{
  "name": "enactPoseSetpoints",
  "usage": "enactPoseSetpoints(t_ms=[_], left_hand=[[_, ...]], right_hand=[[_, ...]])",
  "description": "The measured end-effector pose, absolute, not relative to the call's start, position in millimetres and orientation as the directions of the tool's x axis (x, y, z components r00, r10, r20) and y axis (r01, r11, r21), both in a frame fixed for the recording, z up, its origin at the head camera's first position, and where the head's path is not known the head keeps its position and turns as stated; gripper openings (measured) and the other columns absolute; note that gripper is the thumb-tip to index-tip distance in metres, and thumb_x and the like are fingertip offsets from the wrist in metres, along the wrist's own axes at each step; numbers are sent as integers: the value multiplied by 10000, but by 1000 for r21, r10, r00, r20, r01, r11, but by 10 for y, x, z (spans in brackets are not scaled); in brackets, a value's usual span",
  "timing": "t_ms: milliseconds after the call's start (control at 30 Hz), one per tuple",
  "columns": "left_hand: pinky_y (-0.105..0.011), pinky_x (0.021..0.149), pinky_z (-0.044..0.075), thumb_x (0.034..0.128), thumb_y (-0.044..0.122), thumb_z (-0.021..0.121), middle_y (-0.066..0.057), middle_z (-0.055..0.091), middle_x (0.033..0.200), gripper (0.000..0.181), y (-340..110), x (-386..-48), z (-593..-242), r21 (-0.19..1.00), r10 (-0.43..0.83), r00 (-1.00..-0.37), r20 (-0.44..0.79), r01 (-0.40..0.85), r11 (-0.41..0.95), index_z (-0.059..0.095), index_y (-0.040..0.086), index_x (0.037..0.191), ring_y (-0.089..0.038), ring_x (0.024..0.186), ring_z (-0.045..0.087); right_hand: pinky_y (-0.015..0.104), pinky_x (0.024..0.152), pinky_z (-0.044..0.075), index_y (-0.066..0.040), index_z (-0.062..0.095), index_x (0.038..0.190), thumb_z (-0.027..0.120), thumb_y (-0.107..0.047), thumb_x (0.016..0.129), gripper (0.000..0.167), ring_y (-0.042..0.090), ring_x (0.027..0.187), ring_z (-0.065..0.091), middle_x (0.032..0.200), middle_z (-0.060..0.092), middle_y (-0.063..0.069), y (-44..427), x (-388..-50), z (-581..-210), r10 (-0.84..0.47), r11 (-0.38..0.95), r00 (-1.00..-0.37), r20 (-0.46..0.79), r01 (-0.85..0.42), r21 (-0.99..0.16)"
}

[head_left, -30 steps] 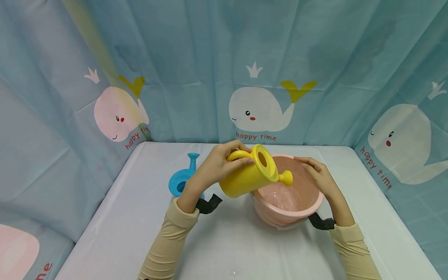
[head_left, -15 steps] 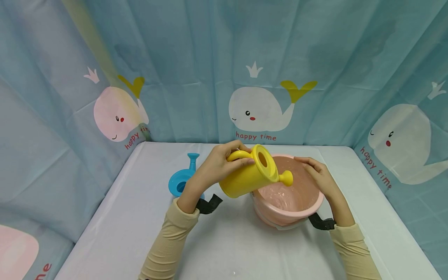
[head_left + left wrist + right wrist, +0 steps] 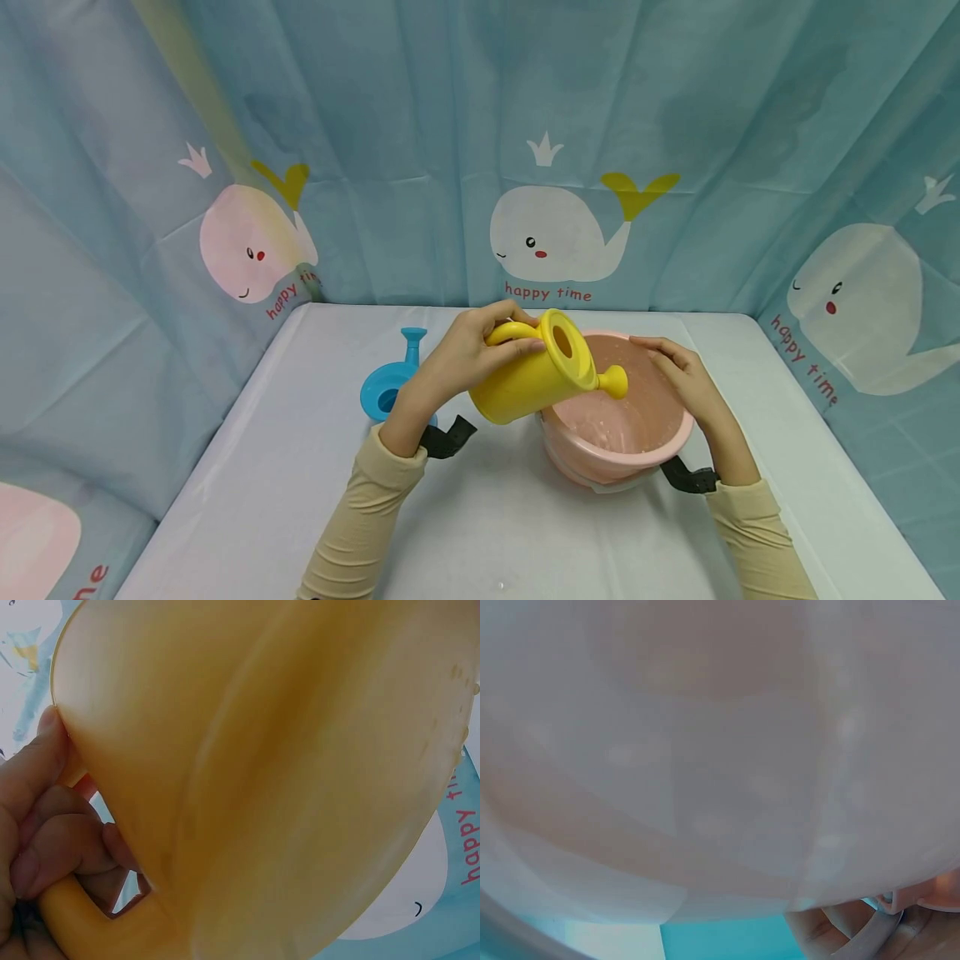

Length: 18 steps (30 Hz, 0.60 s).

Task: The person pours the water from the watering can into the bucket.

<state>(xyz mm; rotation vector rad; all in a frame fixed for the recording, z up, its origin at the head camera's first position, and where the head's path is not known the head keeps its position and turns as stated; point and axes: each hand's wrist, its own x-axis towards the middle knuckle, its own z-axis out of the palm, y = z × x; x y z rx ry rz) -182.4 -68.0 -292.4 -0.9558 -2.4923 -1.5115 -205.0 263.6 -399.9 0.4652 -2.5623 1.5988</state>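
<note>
My left hand [image 3: 483, 346] grips the handle of a yellow watering can [image 3: 525, 387], its thumb against the body. The can tilts right, with its round spout head [image 3: 614, 382] over a pink basin [image 3: 551, 437]. In the left wrist view the can's wall [image 3: 247, 765] fills most of the picture, and my fingers [image 3: 67, 844] curl round the handle. My right hand [image 3: 682, 375] holds the basin's right rim. The right wrist view is mostly basin wall [image 3: 727, 787], with fingers [image 3: 821, 934] partly showing at the lower right. Shallow water glistens inside the basin.
A blue watering can [image 3: 382, 387] stands left of the yellow one, partly hidden behind my left forearm. The white-covered table [image 3: 480, 533] is bordered by a blue whale-print curtain [image 3: 427, 167] at the back and sides.
Both hands, the yellow watering can and the basin stay in the same place. Only the ripples and highlights on the water in the basin differ.
</note>
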Motion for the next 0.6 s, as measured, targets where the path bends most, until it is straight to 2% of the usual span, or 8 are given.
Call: enactPoseSetpoints(t_ms=[600], left_hand=[[-255, 649, 502, 837, 300, 681, 16, 644, 953, 198, -678, -1820, -2916, 776, 469, -799, 377, 549, 311, 600, 150, 937, -134, 732, 541]], right_hand=[[87, 842, 431, 14, 505, 1281, 358, -194, 1018, 366, -86, 1098, 463, 1317, 472, 241, 2644, -2052, -4004, -211, 405, -948, 240, -308, -861]])
